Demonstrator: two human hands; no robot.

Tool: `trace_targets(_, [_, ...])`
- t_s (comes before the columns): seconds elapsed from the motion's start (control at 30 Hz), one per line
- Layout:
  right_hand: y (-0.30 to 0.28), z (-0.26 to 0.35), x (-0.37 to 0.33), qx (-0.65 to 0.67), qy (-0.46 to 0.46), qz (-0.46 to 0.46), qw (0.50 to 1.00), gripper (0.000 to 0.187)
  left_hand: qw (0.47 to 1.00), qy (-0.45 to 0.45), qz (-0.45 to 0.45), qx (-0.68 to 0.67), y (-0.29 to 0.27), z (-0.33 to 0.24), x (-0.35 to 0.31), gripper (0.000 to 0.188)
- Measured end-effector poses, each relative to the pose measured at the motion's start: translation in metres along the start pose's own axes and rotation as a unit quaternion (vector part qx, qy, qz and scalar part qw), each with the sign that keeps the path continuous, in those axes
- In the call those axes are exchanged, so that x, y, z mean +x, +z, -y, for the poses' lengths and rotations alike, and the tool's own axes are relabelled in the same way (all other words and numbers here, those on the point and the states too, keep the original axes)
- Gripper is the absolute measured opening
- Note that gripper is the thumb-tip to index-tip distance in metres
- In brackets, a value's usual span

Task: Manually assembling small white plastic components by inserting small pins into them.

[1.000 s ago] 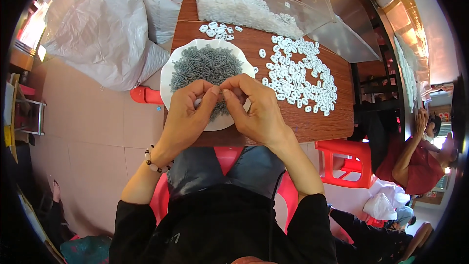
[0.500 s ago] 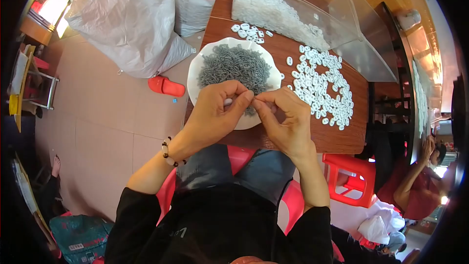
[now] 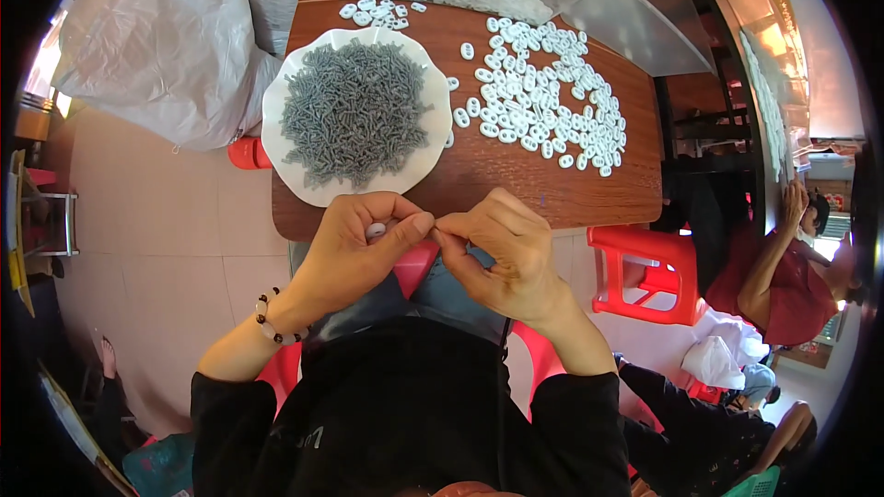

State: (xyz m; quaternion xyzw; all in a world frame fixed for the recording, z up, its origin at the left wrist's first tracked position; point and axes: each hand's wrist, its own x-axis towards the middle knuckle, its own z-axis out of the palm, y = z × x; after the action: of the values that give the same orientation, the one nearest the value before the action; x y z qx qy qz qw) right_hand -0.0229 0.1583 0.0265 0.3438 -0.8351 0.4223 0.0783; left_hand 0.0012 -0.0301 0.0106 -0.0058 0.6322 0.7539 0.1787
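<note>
Black top (image 3: 396,396) is worn, sleeves (image 3: 228,423) cut near the elbows, loose at the cuffs. Chest is marked with small pale lettering (image 3: 310,441). Thin black cord (image 3: 504,359) is hung down the torso's right side. Bracelet (image 3: 265,315), dark and pale round beads, is worn above left hand (image 3: 361,248). Blue-grey jeans (image 3: 440,299) are worn.

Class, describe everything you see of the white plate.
The white plate is round, with a wavy rim; it looks ceramic or plastic. It lies flat at the left edge of the table, heaped with grey pieces that hide its middle. White ovals lie by its right rim. The left hand overlaps its near rim in view; contact is unclear.
</note>
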Motion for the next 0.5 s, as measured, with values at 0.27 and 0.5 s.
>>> trace_targets(0.27, [-0.011,-0.003,-0.015,0.000,0.019,0.010,1.000,0.019,0.989,-0.100,0.008,-0.113,0.015,0.007,-0.004,0.019])
trace_targets(0.5, [-0.010,-0.004,-0.026,0.222,0.247,0.009,0.943,0.013,0.987,-0.073,-0.020,-0.144,0.027,0.014,-0.002,0.017])
